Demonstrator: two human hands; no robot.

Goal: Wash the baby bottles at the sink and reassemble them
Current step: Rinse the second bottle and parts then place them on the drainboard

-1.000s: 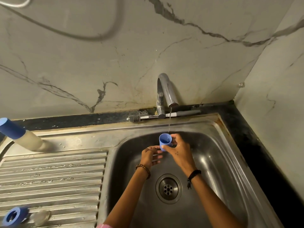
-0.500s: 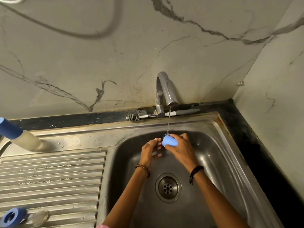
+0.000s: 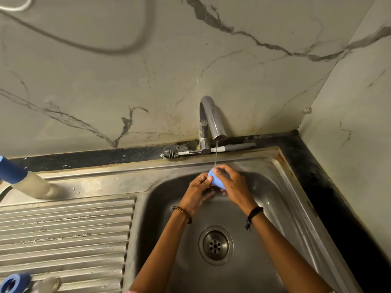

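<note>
A small blue bottle cap [image 3: 215, 180] is held over the sink basin [image 3: 273, 204], under a thin stream of water from the tap [image 3: 212, 119]. My right hand [image 3: 234, 187] grips the cap from the right, fingers curled over its top. My left hand [image 3: 197, 192] touches the cap's left side with its fingertips, fingers curled toward it. A baby bottle [image 3: 23, 178] with a blue top stands tilted at the far left on the sink's edge. A blue screw ring [image 3: 13, 283] and a clear teat [image 3: 47, 283] lie on the drainboard [image 3: 63, 235] at the bottom left.
A bottle brush [image 3: 203, 152] lies on the dark ledge behind the tap. The drain [image 3: 215, 245] sits in the basin's middle below my hands. Marble wall stands behind and to the right; a cable hangs across the upper left.
The cap was upright with its mouth up under the stream; now it is turned over on its side. Both hands have closed in around it and risen slightly toward the tap.
</note>
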